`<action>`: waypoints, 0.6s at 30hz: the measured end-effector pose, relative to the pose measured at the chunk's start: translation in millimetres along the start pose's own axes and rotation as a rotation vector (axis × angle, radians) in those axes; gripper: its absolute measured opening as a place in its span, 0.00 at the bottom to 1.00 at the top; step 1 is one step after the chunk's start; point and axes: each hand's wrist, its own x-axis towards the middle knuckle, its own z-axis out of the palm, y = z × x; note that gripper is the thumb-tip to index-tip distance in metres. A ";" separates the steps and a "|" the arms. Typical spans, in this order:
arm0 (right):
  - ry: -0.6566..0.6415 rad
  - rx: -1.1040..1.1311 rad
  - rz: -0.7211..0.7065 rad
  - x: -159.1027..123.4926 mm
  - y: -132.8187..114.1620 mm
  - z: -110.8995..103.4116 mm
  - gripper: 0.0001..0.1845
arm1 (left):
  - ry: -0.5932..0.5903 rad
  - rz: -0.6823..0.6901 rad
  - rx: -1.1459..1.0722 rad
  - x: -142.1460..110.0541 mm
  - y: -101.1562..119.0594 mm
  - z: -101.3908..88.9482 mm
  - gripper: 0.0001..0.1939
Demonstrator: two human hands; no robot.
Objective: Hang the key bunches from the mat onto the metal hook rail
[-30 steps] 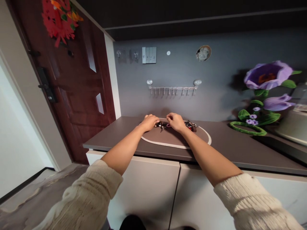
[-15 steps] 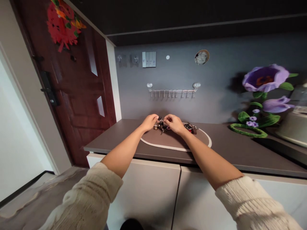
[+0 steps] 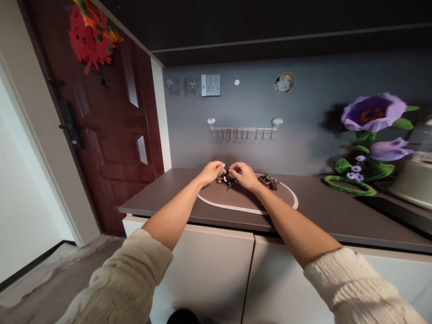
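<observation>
Both my hands meet over a bunch of keys (image 3: 227,176) at the back of an oval brown mat (image 3: 236,202) with a white rim, on a dark cabinet top. My left hand (image 3: 211,171) pinches the keys from the left, fingers closed. My right hand (image 3: 243,175) pinches the same bunch from the right, and the keys sit slightly raised between the fingertips. A second bunch of keys (image 3: 267,181) with a red piece lies on the mat just right of my right hand.
A metal hook rail (image 3: 243,128) hangs on the grey wall above the mat. A dark red door (image 3: 101,117) stands at the left. A purple plush flower (image 3: 371,139) and its green stem lie on the counter (image 3: 324,211) at the right. White cabinet doors are below.
My hands have drawn closer together and lifted the key bunch slightly off the mat. The view has tilted down a little.
</observation>
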 end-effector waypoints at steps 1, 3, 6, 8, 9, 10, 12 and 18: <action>0.006 -0.006 -0.010 0.0 0.3 -0.5 0.08 | -0.007 -0.007 -0.012 0.1 -0.1 0.1 0.16; 0.017 -0.017 -0.024 -0.1 0.2 -1.6 0.07 | -0.008 -0.007 -0.019 0.6 -1.0 0.0 0.16; 0.038 -0.036 -0.015 -0.4 -1.0 -3.7 0.07 | 0.017 -0.011 0.027 1.6 -3.1 -0.7 0.15; 0.051 -0.050 -0.004 -0.2 -2.2 -4.8 0.07 | 0.030 -0.034 0.063 1.3 -3.7 -0.9 0.14; 0.057 -0.053 0.000 0.0 -2.7 -5.2 0.07 | 0.027 -0.049 0.069 0.8 -3.5 -0.8 0.14; 0.065 -0.050 0.002 0.2 -3.2 -5.5 0.06 | 0.015 -0.061 0.070 0.0 -3.0 -0.7 0.13; 0.069 -0.014 0.012 0.2 -4.1 -5.5 0.06 | -0.021 -0.068 0.070 -2.0 -1.0 -0.2 0.13; 0.006 0.155 0.136 -2.7 -7.6 -4.2 0.08 | -0.001 0.058 0.252 -7.0 8.4 -0.3 0.10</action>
